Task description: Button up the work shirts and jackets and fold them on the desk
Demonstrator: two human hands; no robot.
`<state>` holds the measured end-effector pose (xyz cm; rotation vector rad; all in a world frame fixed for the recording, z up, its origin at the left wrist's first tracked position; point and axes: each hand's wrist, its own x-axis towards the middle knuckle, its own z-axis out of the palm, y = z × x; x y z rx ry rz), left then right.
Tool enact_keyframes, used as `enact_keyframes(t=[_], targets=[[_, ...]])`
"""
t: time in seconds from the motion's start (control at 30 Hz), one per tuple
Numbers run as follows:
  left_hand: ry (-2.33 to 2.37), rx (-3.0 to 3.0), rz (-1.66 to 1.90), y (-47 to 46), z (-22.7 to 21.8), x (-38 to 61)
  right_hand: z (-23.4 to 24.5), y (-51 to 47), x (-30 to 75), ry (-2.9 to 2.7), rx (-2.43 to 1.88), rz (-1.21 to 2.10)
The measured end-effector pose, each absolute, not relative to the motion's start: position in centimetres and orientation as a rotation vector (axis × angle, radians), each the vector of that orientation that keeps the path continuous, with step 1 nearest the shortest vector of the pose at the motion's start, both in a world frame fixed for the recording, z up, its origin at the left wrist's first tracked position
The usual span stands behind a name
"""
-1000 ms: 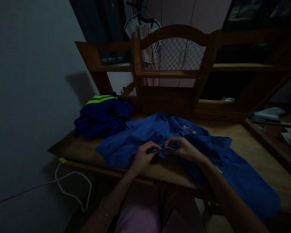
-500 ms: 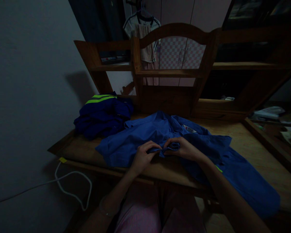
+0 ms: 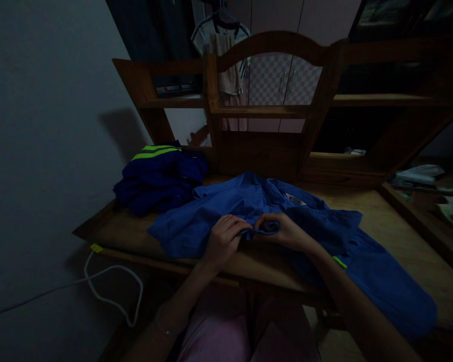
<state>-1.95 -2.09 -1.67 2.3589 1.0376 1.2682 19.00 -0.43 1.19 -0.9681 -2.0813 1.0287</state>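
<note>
A blue work jacket (image 3: 226,198) lies spread over the wooden desk, a white label on its chest and one sleeve stretching to the lower right. At its near edge, my left hand (image 3: 224,240) pinches the cloth, fingers laid over the top and the thumb hidden. Close beside it on the right, my right hand (image 3: 283,232) grips a curled fold of the same edge between thumb and fingers. The fingertips of both hands nearly meet. Whatever small part of the edge lies between them is too dark to make out.
A crumpled dark blue garment (image 3: 160,176) with yellow-green stripes sits at the desk's left, near the wall. Behind rises a wooden shelf frame (image 3: 264,111). A white cable (image 3: 115,267) hangs off the desk's left front. Papers (image 3: 419,176) lie at the far right.
My left hand has turned over a little, its fingers now covering the cloth where the thumb showed before. My right hand keeps its hold almost unmoved.
</note>
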Motion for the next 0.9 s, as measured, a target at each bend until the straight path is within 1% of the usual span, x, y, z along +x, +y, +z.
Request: enact_keyframes(t=[0.13,0.43,0.63,0.7,0.83,0.9], targets=[[1.084,2.386,1.302,-2.1,-1.8,-1.7,1.2,-0.4,18.9,-2.040,-1.010,1.019],[1.167,2.357,1.314,-2.3,-1.7,-0.7,1.4,0.0,19.4,-2.033,-1.060,1.119],[1.133,2.335,1.288,-2.3,-1.3,-0.6,1.4,0.0,19.4,-2.011,-1.086,1.151],[1.183,2.316,1.357,-2.8,-1.1,-0.5,1.3,0.0,19.4,-2.005,-1.098,1.155],[1.438,2.132,1.617,-5.2,-0.5,0.1,1.4,0.0,19.6,-1.988,-1.113,1.170],[1.426,2.050,1.595,-6.6,-0.4,0.4,1.5,-0.1,19.6,-1.981,-1.116,1.165]])
